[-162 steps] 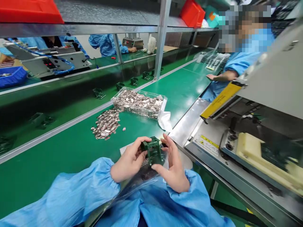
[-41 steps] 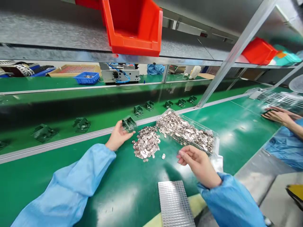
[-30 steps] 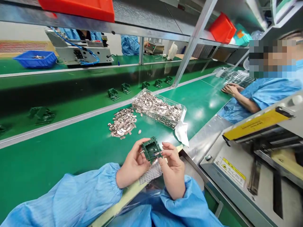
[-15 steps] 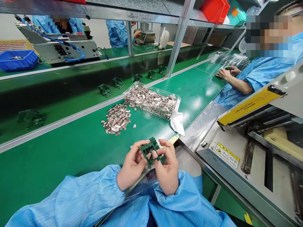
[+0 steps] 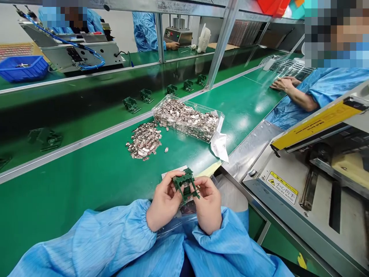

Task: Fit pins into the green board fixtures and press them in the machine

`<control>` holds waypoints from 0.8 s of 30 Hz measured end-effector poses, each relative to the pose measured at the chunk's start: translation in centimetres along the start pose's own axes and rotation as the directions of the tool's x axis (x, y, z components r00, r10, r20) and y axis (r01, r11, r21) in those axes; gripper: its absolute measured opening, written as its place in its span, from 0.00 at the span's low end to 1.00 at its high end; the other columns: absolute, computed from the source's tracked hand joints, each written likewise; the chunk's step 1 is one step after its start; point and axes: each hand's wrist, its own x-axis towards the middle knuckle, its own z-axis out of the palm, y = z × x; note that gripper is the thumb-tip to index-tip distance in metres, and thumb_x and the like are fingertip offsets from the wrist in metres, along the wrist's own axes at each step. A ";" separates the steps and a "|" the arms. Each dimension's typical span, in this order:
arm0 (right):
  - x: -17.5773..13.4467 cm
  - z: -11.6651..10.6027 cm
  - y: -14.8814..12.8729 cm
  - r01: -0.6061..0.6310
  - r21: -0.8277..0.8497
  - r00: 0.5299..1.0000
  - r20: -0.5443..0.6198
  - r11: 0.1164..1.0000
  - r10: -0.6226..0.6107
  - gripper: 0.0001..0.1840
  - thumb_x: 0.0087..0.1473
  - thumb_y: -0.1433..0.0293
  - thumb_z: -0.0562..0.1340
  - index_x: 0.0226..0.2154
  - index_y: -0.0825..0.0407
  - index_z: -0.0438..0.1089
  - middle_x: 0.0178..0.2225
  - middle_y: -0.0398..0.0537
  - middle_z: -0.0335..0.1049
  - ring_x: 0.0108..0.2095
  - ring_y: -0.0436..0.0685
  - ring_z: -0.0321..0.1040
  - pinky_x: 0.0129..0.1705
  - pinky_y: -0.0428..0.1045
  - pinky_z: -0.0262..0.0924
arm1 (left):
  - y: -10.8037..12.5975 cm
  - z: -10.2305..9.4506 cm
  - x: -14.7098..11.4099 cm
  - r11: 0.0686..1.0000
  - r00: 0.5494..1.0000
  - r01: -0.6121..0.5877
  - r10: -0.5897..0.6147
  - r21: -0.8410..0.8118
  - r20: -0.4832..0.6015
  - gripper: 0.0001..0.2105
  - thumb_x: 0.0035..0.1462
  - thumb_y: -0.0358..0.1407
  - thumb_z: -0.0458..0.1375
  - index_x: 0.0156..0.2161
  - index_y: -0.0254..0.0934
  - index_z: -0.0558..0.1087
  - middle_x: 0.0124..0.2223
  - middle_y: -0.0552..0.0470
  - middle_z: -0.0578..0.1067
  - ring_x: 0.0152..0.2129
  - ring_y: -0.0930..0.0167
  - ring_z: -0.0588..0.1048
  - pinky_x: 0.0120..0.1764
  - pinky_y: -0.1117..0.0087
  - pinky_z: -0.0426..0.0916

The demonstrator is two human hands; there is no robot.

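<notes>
A small green circuit-board assembly [image 5: 186,181] with a framed, open middle is held between both hands over the table's near edge. My left hand [image 5: 165,202] grips its left side with thumb and fingers. On its right side, my right hand [image 5: 208,202] pinches it, the fingers bent behind. Fingertips partly cover the boards. Beyond my hands lies a heap of small silvery metal pieces [image 5: 145,141] on the green tabletop [image 5: 95,165]. A clear plastic box [image 5: 187,117] full of similar pieces stands behind and right of the heap.
Several green board assemblies [image 5: 146,96] stand on the dark green conveyor behind the metal rail. A white paper [image 5: 219,147] hangs by the box's corner. At right is a machine with a warning label [image 5: 283,187]. A co-worker's hands [image 5: 284,84] are further along the table.
The green assembly has turned in my hands so its open frame faces me more. My right fingers, raised before, are now closed in on its side. The camera view has shifted slightly.
</notes>
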 end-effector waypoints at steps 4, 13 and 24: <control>-0.4 -0.7 0.2 -0.052 0.026 0.998 0.023 0.998 0.052 0.13 0.46 0.62 0.69 0.27 0.49 0.65 0.24 0.41 0.67 0.23 0.51 0.65 0.22 0.45 0.63 | 0.2 0.2 -0.3 1.000 0.999 0.025 -0.026 0.019 0.042 0.12 0.56 0.37 0.62 0.46 0.44 0.70 0.40 0.52 0.75 0.33 0.70 0.74 0.35 0.70 0.73; 0.7 -7.2 3.4 -0.169 -0.220 0.965 0.162 0.961 0.207 0.27 0.51 0.44 0.62 0.27 0.53 0.73 0.24 0.46 0.71 0.24 0.52 0.65 0.28 0.47 0.63 | 0.6 0.1 2.0 0.998 0.998 0.066 -0.066 -0.009 -0.002 0.20 0.50 0.46 0.65 0.45 0.42 0.68 0.38 0.51 0.72 0.32 0.69 0.75 0.33 0.68 0.76; -0.3 -6.5 6.8 -0.228 -0.113 0.903 0.348 0.967 0.253 0.29 0.56 0.45 0.59 0.25 0.54 0.71 0.23 0.47 0.72 0.22 0.50 0.64 0.27 0.46 0.60 | -2.0 0.6 3.6 0.976 0.983 0.183 -0.186 -0.115 -0.009 0.25 0.48 0.46 0.66 0.47 0.42 0.62 0.40 0.50 0.72 0.32 0.68 0.78 0.30 0.69 0.77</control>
